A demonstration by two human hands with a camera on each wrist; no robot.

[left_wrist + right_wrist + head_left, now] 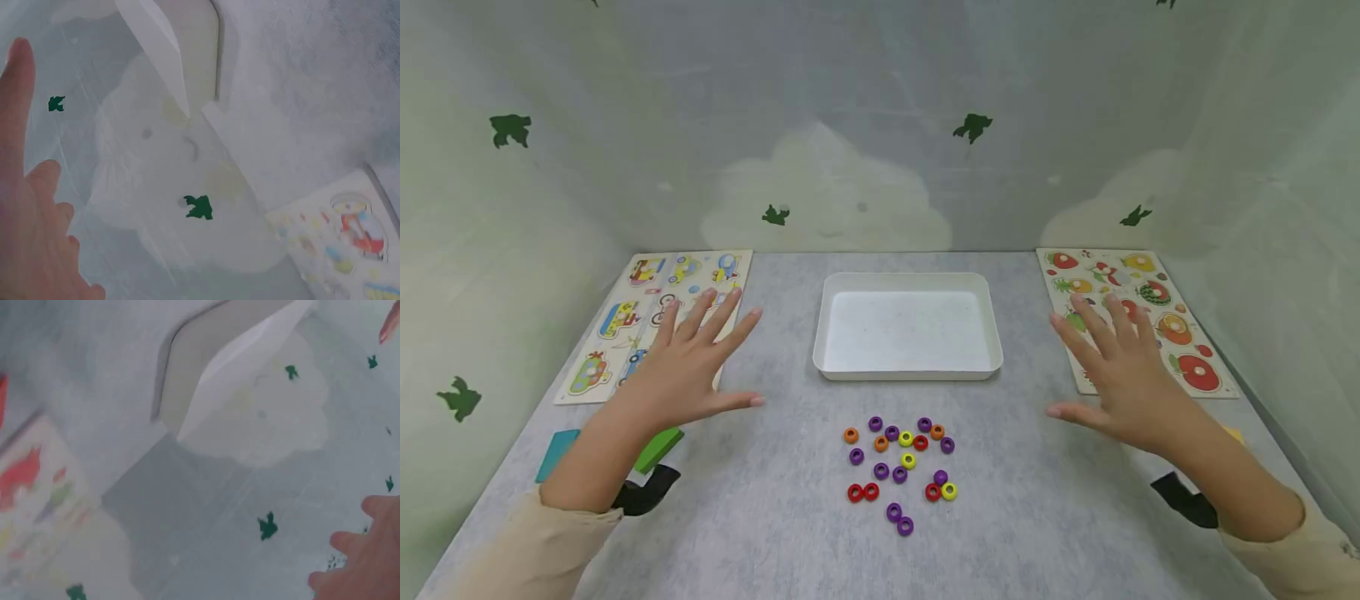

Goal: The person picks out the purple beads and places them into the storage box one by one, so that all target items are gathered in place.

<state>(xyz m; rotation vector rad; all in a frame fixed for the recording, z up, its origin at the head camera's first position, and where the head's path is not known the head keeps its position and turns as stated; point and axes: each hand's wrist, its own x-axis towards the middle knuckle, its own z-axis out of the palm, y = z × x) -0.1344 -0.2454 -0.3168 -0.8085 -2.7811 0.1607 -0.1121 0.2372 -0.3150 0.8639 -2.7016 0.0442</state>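
Observation:
My left hand (688, 367) hovers with spread fingers at the left, overlapping a vehicle puzzle board (613, 354) in the head view. On the other side my right hand (1123, 379), fingers also spread, overlaps a fruit puzzle board (1198, 371). Both hands hold nothing. Between them a shallow white tray (907, 325) lies on the table. In front of the tray, purple beads (881, 472), red beads (855, 492), yellow beads (908, 461) and orange beads (851, 435) are scattered loosely. The wrist views show the spread fingers of the left hand (37, 206) and right hand (369, 556).
A teal block (556, 452) and a green block (658, 450) lie near the left forearm. A yellow piece (1235, 434) is partly hidden behind the right forearm. A pale curtain (865, 125) with green leaf-like shapes closes off the back and sides of the grey table (775, 517).

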